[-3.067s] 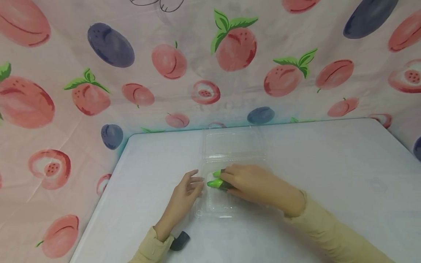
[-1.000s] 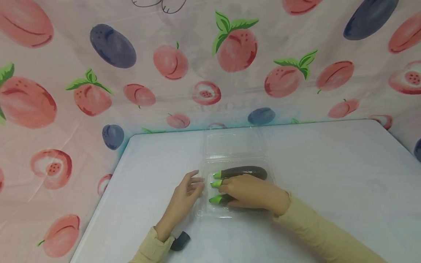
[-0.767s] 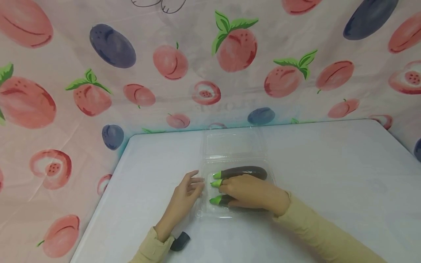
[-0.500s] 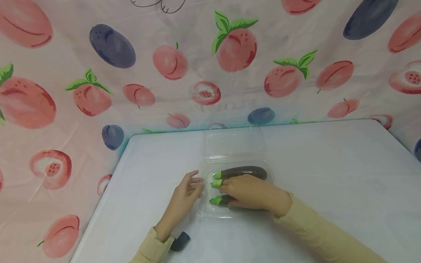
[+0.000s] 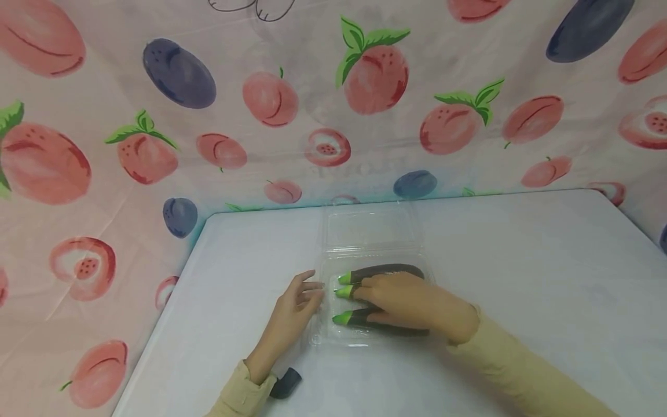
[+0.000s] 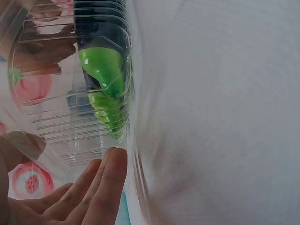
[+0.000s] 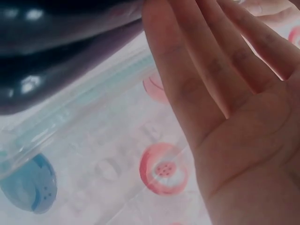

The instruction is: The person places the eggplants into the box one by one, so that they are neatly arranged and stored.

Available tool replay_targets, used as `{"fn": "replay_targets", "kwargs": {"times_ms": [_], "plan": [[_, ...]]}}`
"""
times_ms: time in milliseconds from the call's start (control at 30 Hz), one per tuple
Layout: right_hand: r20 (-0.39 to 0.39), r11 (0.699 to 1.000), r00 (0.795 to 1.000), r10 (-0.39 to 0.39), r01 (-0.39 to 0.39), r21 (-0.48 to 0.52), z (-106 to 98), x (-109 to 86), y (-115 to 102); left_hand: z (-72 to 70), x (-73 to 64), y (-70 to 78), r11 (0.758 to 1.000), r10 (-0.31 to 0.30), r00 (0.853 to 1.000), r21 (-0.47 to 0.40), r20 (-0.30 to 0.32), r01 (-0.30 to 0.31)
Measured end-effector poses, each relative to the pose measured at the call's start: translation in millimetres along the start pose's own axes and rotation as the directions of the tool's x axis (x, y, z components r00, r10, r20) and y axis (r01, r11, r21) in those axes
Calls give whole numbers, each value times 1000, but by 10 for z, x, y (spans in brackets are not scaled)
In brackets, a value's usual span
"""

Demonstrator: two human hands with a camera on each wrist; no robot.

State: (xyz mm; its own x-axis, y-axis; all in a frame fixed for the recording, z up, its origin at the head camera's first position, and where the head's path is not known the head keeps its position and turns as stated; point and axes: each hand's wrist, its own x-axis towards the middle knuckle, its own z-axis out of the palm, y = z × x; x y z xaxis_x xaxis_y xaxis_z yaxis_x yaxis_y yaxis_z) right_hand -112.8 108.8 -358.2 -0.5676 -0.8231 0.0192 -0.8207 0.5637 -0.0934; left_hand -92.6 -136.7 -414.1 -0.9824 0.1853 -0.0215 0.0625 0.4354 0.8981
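Observation:
A clear plastic clamshell box (image 5: 356, 345) lies on the table with its lid (image 5: 372, 226) folded back. Three dark eggplants with green stem ends pointing left lie side by side in its base: the far eggplant (image 5: 385, 270), the middle eggplant (image 5: 344, 292), mostly covered by my right hand, and the near eggplant (image 5: 359, 318). My right hand (image 5: 398, 298) lies over them, its fingers extended; in the right wrist view the fingertips meet a glossy eggplant (image 7: 61, 51). With fingers spread, my left hand (image 5: 296, 304) has its fingertips (image 6: 116, 159) right at the box's left wall.
A white table (image 5: 521, 260) carries the box near its middle. Behind and to the left hangs a pink cloth (image 5: 292, 46) printed with peaches and plums. A small dark block (image 5: 285, 383) sits at my left wrist.
The right hand earlier gripped eggplants in the box; three then lay in a row beneath it. Since half a second ago it has loosened and shifted slightly right. The left hand has stayed put.

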Motion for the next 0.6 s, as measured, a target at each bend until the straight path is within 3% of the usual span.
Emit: {"fn": "replay_targets", "kwargs": {"times_ms": [600], "plan": [[-145,999,989,35,-35,8,-14,-233,260,1,13,-4,1000,9,1000,-23,-18,-9]]}}
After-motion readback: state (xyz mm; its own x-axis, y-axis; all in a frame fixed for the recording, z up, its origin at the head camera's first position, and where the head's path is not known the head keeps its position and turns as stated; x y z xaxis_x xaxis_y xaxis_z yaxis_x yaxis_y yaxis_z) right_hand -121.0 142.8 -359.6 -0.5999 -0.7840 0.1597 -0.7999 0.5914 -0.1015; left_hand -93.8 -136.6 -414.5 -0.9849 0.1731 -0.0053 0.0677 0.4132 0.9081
